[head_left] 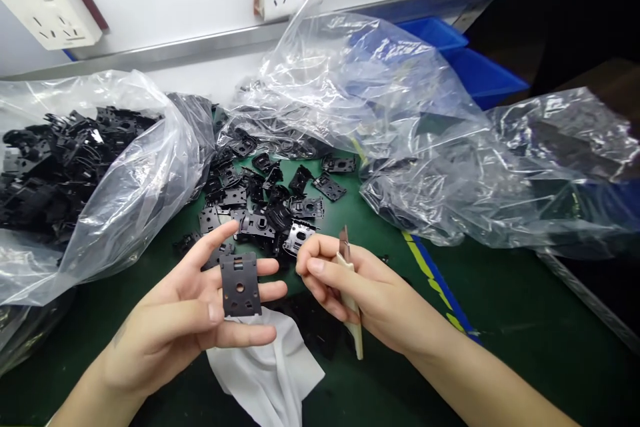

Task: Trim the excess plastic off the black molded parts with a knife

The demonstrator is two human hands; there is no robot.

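Note:
On the fingers of my left hand lies a flat black plastic plate with a round hole, its lower left edge pinned under my thumb. My right hand is closed around a knife with a pale handle and a short blade pointing up. The blade is apart from the plate. Behind both hands, a loose pile of black plastic parts covers part of the green table. A white cloth lies below my left hand.
At the left, a clear plastic bag holds many black parts. More clear plastic stretches across the back and right, before blue bins. Yellow and blue tape marks the table at right. Sockets sit on the wall.

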